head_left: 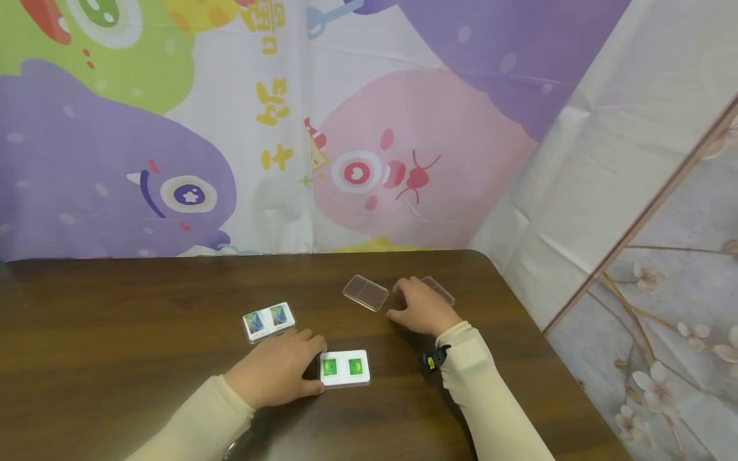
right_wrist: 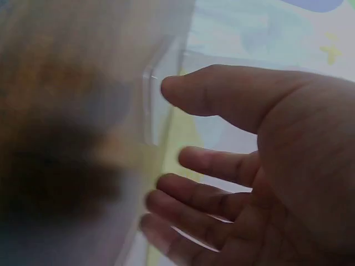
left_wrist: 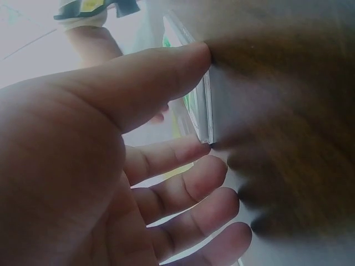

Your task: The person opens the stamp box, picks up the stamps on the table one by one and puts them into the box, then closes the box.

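Observation:
A flat clear plastic case [head_left: 344, 379] with a white insert and two green pictures lies on the table. At its left end my left hand [head_left: 279, 366] grips it, thumb by the near edge and index finger by the far corner. In the left wrist view the same case [left_wrist: 201, 105] appears edge-on between thumb and index finger. My right hand [head_left: 423, 307] hovers beside an empty clear cover [head_left: 366, 293], fingers loosely bent and apart from the thumb. Behind that hand a second clear cover [head_left: 441, 291] is partly hidden.
Another clear case [head_left: 269, 321] with two blue-green pictures lies beyond my left hand. The dark wooden table [head_left: 115, 358] ends against a cartoon-printed cloth [head_left: 403, 160] at the back and a flowered panel [head_left: 680, 320] at the right.

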The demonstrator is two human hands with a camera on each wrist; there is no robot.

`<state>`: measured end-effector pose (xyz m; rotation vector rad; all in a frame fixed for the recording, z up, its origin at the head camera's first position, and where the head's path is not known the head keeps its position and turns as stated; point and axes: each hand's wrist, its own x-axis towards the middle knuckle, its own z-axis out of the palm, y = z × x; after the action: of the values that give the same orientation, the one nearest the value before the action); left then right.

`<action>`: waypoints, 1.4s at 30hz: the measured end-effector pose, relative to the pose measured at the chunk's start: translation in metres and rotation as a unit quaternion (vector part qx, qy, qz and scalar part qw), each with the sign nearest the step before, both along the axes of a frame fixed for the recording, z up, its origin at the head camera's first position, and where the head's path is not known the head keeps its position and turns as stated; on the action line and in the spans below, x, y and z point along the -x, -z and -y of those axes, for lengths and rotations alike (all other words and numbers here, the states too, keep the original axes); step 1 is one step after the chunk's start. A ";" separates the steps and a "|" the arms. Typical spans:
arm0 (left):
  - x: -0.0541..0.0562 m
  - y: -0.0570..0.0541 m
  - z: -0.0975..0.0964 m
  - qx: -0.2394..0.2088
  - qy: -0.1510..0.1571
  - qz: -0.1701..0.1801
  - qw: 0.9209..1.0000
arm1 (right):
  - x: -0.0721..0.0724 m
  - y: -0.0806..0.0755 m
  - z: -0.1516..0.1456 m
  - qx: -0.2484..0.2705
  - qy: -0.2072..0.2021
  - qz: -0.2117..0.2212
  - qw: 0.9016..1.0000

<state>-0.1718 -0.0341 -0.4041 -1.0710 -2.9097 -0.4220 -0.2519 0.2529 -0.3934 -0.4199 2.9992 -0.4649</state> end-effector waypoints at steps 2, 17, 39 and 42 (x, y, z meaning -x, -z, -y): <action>0.000 0.000 0.000 0.000 0.000 -0.001 1.000 | 0.001 0.004 0.001 0.009 -0.012 0.011 1.000; -0.001 0.001 0.001 0.000 0.000 -0.002 1.000 | 0.003 0.013 0.004 0.023 -0.043 0.013 0.999; 0.002 -0.001 0.000 0.002 0.003 -0.005 1.000 | -0.001 0.007 0.009 0.006 -0.022 0.026 0.999; 0.002 -0.001 0.001 0.003 0.001 0.000 1.000 | -0.002 0.005 0.011 -0.003 -0.022 0.037 0.999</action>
<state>-0.1735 -0.0348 -0.4032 -1.0748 -2.9117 -0.4151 -0.2494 0.2420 -0.3984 -0.4580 2.9126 -0.4570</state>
